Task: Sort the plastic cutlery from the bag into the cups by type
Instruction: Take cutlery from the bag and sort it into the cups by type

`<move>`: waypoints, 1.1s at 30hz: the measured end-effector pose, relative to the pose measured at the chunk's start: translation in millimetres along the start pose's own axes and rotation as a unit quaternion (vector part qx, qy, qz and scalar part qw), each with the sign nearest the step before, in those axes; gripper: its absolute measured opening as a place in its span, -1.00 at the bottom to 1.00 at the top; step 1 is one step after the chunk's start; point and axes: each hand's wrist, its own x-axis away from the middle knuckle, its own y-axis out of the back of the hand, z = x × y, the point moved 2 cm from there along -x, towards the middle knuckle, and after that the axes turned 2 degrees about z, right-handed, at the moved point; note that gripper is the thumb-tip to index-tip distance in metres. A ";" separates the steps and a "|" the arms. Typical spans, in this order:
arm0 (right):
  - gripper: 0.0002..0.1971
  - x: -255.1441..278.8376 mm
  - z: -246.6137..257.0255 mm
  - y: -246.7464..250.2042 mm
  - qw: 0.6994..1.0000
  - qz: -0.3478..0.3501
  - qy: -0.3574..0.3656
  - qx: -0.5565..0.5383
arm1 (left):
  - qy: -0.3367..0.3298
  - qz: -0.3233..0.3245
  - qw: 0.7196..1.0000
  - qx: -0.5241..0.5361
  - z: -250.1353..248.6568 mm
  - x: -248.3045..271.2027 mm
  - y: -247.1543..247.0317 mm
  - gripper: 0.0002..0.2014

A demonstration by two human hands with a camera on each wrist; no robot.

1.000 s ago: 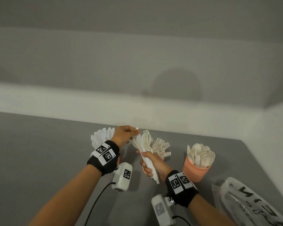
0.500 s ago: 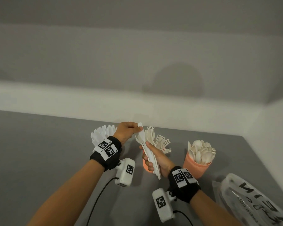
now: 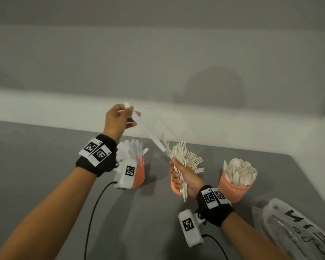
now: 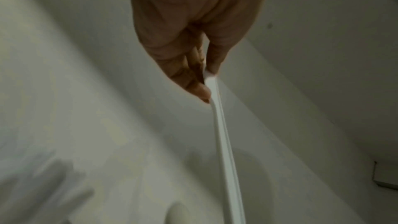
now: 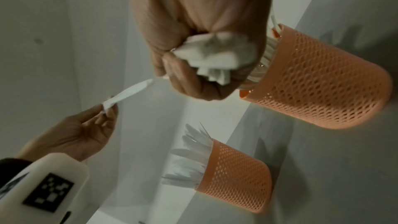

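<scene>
Head view, read from nine o'clock round to three: the left hand (image 3: pixel 118 120) is raised above the grey tabletop (image 3: pixel 36 166), its thumb and fingertips (image 4: pixel 200 91) pinched on the end of a single white plastic knife (image 3: pixel 148 135), which slants down toward the bundle at about four o'clock from that hand. Below the left wrist stands the orange mesh cup of knives (image 3: pixel 139 173). At centre, the right hand (image 3: pixel 182 175) is clenched round a fistful of cream plastic forks (image 3: pixel 179 153), in front of the orange mesh cup of forks (image 3: pixel 174 184); at two o'clock from it sits the orange cup of spoons (image 3: pixel 233 188), and at four o'clock the clear printed plastic bag (image 3: pixel 296 228). The step in hand looks like pulling one knife clear of the mixed bundle; next it likely needs carrying down toward seven o'clock and dropping handle-first into the knife cup, without snagging the blades already fanned there. Compared with half a second ago, the left hand has risen well above the bundle and the knife is almost fully drawn out.
</scene>
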 end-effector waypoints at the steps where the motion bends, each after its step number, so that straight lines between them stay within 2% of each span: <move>1: -0.77 -2.1 -1.9 0.3 1.000 -0.006 0.002 0.005 | -0.045 -0.031 0.998 -0.021 -3.5 -1.9 9.9 -0.84; 3: -0.77 -4.1 -4.8 -1.1 1.000 -0.016 0.001 0.011 | -0.121 -0.069 0.987 -0.085 -5.0 -0.8 25.2 -0.86; 6: -0.78 -6.2 -6.6 -4.7 0.999 -0.027 0.009 0.028 | -0.183 -0.068 0.963 -0.186 9.8 8.7 35.1 -0.94; 11: -0.80 -7.8 -6.5 -6.0 0.999 -0.017 0.030 0.038 | -0.231 -0.049 0.916 -0.323 51.0 22.9 33.9 -0.73; 14: -0.81 -6.6 -5.7 -4.5 0.999 -0.003 0.033 0.035 | -0.231 -0.024 0.898 -0.374 74.2 29.1 31.0 -0.72; 16: -0.80 -5.5 -4.7 -2.6 0.998 0.001 0.041 0.043 | -0.184 -0.017 0.893 -0.410 88.9 31.9 32.8 -0.77; 17: -0.80 -4.9 -3.9 -1.9 0.998 0.003 0.046 0.050 | -0.167 -0.009 0.883 -0.439 94.5 34.0 33.4 -0.81; 20: -0.81 -2.8 -1.8 -1.8 0.995 0.003 0.060 0.077 | -0.203 0.006 0.793 -0.575 105.8 37.3 31.1 -0.90; 21: -0.81 -2.4 -1.4 -2.1 0.994 0.001 0.063 0.086 | -0.222 0.001 0.771 -0.597 105.2 37.5 28.9 -0.87; 22: -0.81 -2.2 -1.4 -2.8 0.993 0.000 0.065 0.094 | -0.243 -0.010 0.771 -0.589 102.0 37.6 24.6 -0.83; 23: -0.81 -1.8 -1.6 -3.3 0.993 0.001 0.066 0.102 | -0.256 -0.015 0.792 -0.554 96.0 38.5 17.6 -0.78; 24: -0.81 -1.6 -2.2 -4.3 0.992 0.003 0.066 0.108 | -0.242 -0.010 0.836 -0.492 86.9 40.0 8.1 -0.73; 26: -0.81 0.9 -3.0 -7.0 0.990 0.006 0.067 0.120 | -0.144 0.009 0.931 -0.334 69.6 43.5 -13.9 -0.62; 27: -0.82 3.2 -2.8 -8.7 0.989 0.009 0.067 0.129 | -0.073 0.027 0.959 -0.272 63.4 44.3 -25.7 -0.55; 28: -0.83 6.5 -2.3 -10.6 0.988 0.012 0.067 0.138 | -0.004 0.046 0.974 -0.220 57.9 45.2 -36.9 -0.50; 30: -0.84 13.1 -0.5 -13.1 0.987 0.017 0.064 0.147 | 0.070 0.081 0.984 -0.144 54.4 43.7 -53.9 -0.54; 33: -0.82 21.4 2.3 -8.7 0.990 0.012 0.046 0.131 | 0.049 0.100 0.982 -0.155 53.8 41.6 -68.7 -0.83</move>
